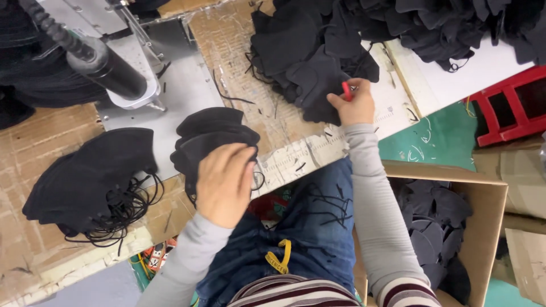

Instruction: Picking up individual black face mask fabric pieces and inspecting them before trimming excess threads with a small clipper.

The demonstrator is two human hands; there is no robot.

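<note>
**Both hands on black fabric pieces at the worktable**

Head view: Your left hand lies palm down on a small stack of black fabric pieces near the front edge of the worktable. The fingers curl over the stack's near side and press it flat; whether they pinch a single layer, you cannot tell from here. Your right hand is farther along the same front edge, closed around a small red tool and touching the edge of one piece in the big heap of black pieces that runs toward the table's far right corner.

A second, larger stack with loose black cords sits at the table's left side, well apart from either hand. A machine arm with a black cylinder stands over a grey plate at the far left corner. Beside your right knee, off the table, an open cardboard box holds more dark pieces, and a red stool stands beyond it.

The pieces look thin, soft and light, so they will likely flop and slide over one another. Judging by that, a flat palm holds a stack steady, and a pinch at a curved outer edge should lift one piece cleanly, clear of the dangling cords.
</note>
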